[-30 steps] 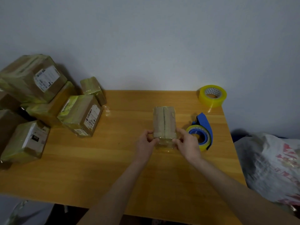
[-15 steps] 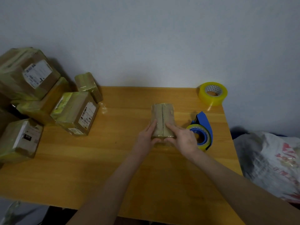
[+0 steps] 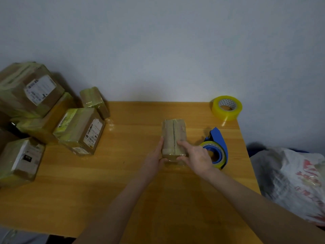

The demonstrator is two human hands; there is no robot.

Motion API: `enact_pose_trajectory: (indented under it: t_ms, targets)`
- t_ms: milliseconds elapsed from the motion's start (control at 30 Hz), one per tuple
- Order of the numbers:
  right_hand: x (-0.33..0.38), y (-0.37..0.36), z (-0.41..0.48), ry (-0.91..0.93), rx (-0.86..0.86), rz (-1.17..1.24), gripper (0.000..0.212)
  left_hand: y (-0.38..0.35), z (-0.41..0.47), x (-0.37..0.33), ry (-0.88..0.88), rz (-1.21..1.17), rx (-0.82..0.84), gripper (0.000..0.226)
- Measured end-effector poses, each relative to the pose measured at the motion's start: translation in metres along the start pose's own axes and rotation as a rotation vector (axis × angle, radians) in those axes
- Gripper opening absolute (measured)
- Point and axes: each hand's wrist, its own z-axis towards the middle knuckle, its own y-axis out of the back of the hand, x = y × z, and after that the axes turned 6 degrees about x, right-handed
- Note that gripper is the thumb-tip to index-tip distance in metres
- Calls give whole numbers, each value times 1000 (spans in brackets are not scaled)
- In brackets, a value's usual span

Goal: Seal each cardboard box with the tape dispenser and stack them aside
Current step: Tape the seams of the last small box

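Left end of the wooden table (image 3: 123,182): a heap of taped boxes (image 3: 79,131), yellowish tape over their edges, leaning on one another more than stacked, so most of the job looks done. One small cardboard box (image 3: 174,138) lies mid-table, centre seam running away from the person. The left hand (image 3: 154,159) grips its left side with fingers curled along the wall. The right hand (image 3: 197,155) lays a straight forefinger on the top flap, thumb against the near end, pressing rather than pinching. Near end looks glossy, probably taped, but too blurred to say whether the seam is covered. The blue tape dispenser (image 3: 218,147) lies just beside the right hand, unheld; a spare tape roll (image 3: 226,107) sits at the far corner. Left to do, likely: finish this box and add it to the heap.
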Motion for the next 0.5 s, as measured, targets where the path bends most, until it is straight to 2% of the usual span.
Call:
enact_pose_trajectory:
  t_ms: [333, 400, 500]
  targets:
    - [18, 2, -6, -35, 62, 31, 62, 14, 12, -17, 138, 24, -26, 57]
    - [34, -4, -16, 35, 131, 93, 56, 25, 20, -22, 184, 67, -14, 63]
    - [50, -13, -37, 180, 269, 161, 35, 37, 28, -26, 233, 394, 171, 88]
